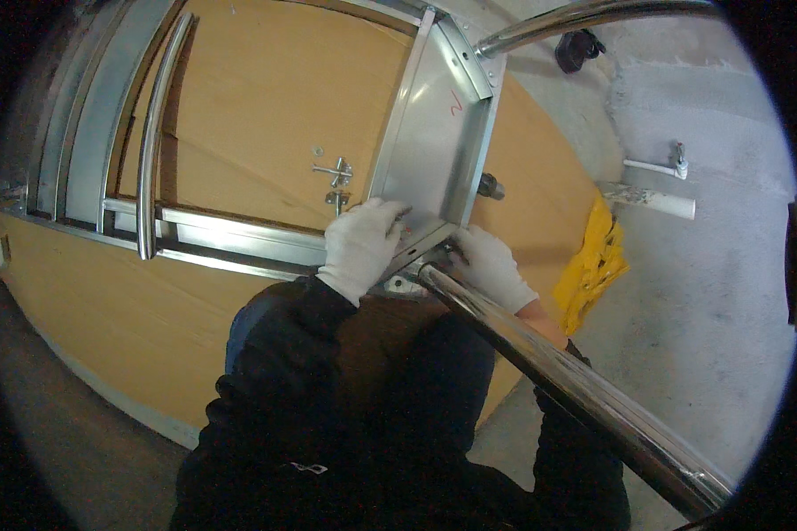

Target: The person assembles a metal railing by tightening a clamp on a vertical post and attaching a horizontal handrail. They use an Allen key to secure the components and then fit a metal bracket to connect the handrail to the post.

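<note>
Both my hands wear white gloves and work at the near corner of a silver sheet-metal frame (429, 133) lying on cardboard. My left hand (360, 246) lies over the panel beside the angled corner bracket (421, 246), its fingers curled; anything pinched in them is too small to make out. On the outer side of that corner, my right hand (494, 270) has its fingers closed around something small and dark, mostly hidden by the glove. A chrome tube leg (576, 380) runs from this corner toward the lower right, passing over my right forearm.
Bolts with small metal pieces (336, 170) and a washer (318, 151) lie on the cardboard (274, 106). A curved chrome handle (157, 133) crosses the frame's left part. Another chrome leg (584, 19) extends from the far corner. A yellow cloth (591, 265) and white pipe (651, 199) lie right.
</note>
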The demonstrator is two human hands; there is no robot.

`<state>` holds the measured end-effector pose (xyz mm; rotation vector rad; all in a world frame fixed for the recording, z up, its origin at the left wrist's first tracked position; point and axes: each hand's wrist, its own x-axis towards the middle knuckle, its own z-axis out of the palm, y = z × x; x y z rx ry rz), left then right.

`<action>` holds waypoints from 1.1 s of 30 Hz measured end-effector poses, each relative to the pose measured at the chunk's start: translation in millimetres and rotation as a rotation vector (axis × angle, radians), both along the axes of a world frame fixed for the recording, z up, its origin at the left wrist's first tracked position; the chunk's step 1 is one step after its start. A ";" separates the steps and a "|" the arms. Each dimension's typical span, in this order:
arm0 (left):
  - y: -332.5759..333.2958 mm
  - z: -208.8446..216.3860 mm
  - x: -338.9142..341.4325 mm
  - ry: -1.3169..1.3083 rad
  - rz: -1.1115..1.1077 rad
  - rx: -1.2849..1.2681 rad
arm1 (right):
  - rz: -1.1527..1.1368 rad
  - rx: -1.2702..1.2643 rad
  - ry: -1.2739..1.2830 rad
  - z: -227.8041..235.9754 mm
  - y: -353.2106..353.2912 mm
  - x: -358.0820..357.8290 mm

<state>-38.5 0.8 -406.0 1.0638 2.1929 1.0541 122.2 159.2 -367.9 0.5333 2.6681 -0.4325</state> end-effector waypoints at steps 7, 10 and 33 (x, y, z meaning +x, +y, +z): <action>-4.2 -12.6 -44.1 0.198 0.388 -0.065 | 0.083 0.000 0.011 1.2 4.5 -1.2; -9.5 -28.1 -54.8 0.241 0.372 -0.181 | 0.115 0.044 0.022 7.4 2.0 -7.5; 13.4 -14.9 -54.3 0.465 0.127 -0.578 | -0.181 -0.046 0.022 -1.5 -0.2 -3.0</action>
